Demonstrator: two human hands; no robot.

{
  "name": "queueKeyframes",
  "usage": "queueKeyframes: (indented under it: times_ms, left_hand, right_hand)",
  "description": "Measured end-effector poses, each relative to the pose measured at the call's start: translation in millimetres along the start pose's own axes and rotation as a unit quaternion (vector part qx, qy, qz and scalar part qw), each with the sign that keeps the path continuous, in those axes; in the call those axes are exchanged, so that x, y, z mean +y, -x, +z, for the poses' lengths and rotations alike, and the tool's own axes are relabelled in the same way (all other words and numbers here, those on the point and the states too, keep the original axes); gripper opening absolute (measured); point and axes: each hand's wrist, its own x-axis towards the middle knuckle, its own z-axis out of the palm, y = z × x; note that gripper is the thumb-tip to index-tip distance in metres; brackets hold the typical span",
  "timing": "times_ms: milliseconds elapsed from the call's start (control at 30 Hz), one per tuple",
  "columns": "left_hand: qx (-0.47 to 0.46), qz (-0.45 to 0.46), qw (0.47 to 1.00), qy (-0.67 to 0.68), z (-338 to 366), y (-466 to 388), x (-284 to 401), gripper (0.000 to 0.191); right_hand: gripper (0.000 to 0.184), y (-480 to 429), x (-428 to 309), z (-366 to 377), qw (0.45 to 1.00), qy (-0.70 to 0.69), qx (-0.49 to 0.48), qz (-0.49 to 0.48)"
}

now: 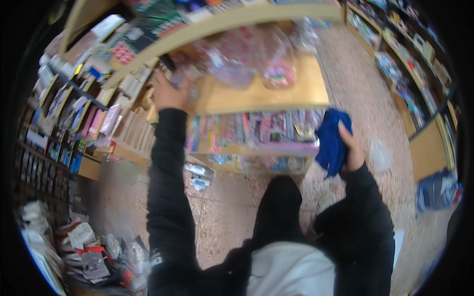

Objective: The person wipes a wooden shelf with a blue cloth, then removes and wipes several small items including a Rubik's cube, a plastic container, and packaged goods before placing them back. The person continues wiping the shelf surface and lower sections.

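Observation:
A crumpled dark blue cloth (pixel 333 140) is gripped in my right hand (pixel 353 148), at the right end of a wooden shelf unit. My thumb lies over the cloth's right side, and its folds hang down beside the shelf edge. My left hand (pixel 170 92) reaches to the left end of the upper wooden shelf board (pixel 222 98). Its fingers are at a small purplish clear-wrapped item (pixel 177 78); blur hides whether they grip it. Farther right on that board sit a clear bag with lilac contents (pixel 231 72) and a bag with a pink round item (pixel 278 74).
Below the board is a row of packed colourful goods (pixel 255 127). Bookshelves (pixel 70 107) stand to the left, and stocked shelves (pixel 411 66) to the right. A clear plastic bag (pixel 380 155) lies on the speckled floor (pixel 218 218). Piled goods (pixel 89 255) fill the lower left.

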Motion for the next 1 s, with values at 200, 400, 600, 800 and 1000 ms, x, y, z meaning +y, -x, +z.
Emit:
queueKeyframes:
  times_ms: [200, 400, 600, 800, 1000]
  left_hand:
    - [-0.253, 0.066, 0.926, 0.273, 63.5, -92.5, -28.9, 0.087]
    - [-0.208, 0.021, 0.944, 0.257, 105.2, -116.4, -88.3, 0.07]
    - [-0.147, 0.056, 0.967, 0.199, 128.2, -147.4, -160.6, 0.039]
    - [-0.016, -0.032, 0.997, 0.075, 50.9, -98.1, -93.2, 0.084]
    - [0.041, 0.113, 0.971, 0.206, -52.2, 78.7, 47.6, 0.046]
  right_hand:
    - [0.04, 2.4, -25.1, -38.4, 0.995, -0.002, 0.093, -0.048]
    - [0.038, 7.0, -22.3, -48.4, 0.993, 0.036, 0.115, -0.018]
    - [0.044, 13.8, -18.0, -52.3, 0.992, 0.065, 0.105, 0.008]
    - [0.045, 22.4, -22.5, -61.5, 0.992, 0.032, 0.121, 0.015]
    - [0.048, 39.1, -41.0, -81.2, 0.985, 0.028, 0.169, -0.006]
